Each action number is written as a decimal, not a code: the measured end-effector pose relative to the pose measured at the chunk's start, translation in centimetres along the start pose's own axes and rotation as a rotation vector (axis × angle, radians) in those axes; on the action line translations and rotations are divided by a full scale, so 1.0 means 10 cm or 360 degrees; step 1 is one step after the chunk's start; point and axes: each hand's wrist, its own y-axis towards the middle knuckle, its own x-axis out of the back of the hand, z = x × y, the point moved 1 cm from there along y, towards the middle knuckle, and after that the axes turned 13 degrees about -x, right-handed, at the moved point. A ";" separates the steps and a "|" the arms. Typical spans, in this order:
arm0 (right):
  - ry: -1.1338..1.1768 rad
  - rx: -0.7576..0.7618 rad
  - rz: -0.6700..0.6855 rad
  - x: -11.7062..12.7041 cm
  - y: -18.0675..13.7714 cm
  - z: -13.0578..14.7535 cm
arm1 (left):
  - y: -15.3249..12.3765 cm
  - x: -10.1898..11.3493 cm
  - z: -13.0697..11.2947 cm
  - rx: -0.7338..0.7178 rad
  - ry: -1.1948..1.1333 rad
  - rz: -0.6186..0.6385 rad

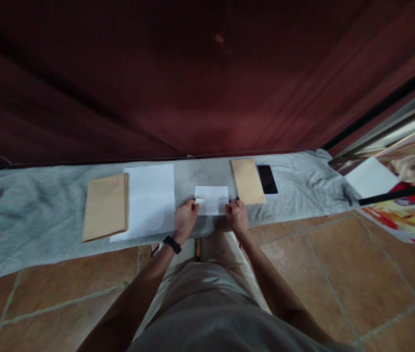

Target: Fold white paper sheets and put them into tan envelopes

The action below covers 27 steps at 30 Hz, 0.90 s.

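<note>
A small folded sheet of white paper [211,201] lies in front of me on the grey cloth, a crease running across it. My left hand [186,218] pinches its left edge, and a black band circles that wrist. At the right edge, my right hand [236,215] has its fingers closed on the same paper. Just beyond the right hand lies a single brown envelope [248,181]. Larger white sheets [152,198] are to the left of my left hand, beside a stack of brown envelopes [105,208].
A dark-screened phone [267,179] lies right of the single envelope. The grey cloth [38,210] covers a long narrow surface against a dark red wall [200,98]. At far right are a white sheet [371,178] and a colourful printed box [408,217]. Tiled floor [302,274] lies below.
</note>
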 end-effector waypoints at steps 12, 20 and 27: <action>-0.0039 -0.0053 0.0109 0.02 0.02 0.05 | -0.14 -0.04 0.05 -0.0034 -0.0494 -0.0202; -0.0038 -0.0027 0.0004 0.02 0.03 0.07 | -0.11 -0.08 0.08 0.0027 -0.0469 -0.0097; -0.0161 -0.0097 0.0057 0.05 0.08 0.17 | -0.01 -0.08 0.07 0.0103 -0.0377 -0.0063</action>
